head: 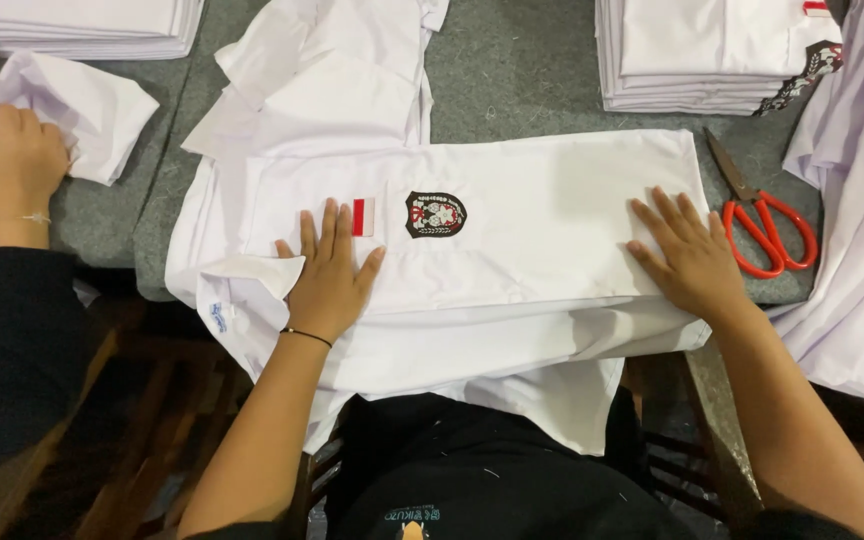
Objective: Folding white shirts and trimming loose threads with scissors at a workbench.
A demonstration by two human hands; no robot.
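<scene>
Currently, a white shirt point(512, 250) lies folded crosswise on the grey tabletop point(512, 70), directly in front of the person, its lower edge hanging over the near rim. The left hand point(330, 270) rests flat on the shirt's left part, fingers spread wide, just beside a small red-and-white patch point(363, 216) and near a dark shield-shaped badge point(436, 214). The right hand point(687, 255) lies flat on the right end of the fold, fingers spread and holding nothing.

Procedure for a clean fold, as judged from this position:
- Keep both palms flat and pressure even, so the cloth does not bunch.
- Smooth outward from the badge toward each end to drive out creases.
- Align the upper fold edge straight before pressing it down.

Materials and shapes: the shirt is thin, smooth woven cloth that creases easily; its collar point(242, 275) turns up at the left end. The badge looks embroidered and stiffer than the cloth around it. The tabletop cover looks felt-like and matte.

Surroundings: red-handled scissors point(767, 225) lie just right of the right hand, apart from the shirt. Stacks of folded white shirts point(712, 55) sit at the far right. Another person's hand point(17, 160) grips white cloth at the far left.
</scene>
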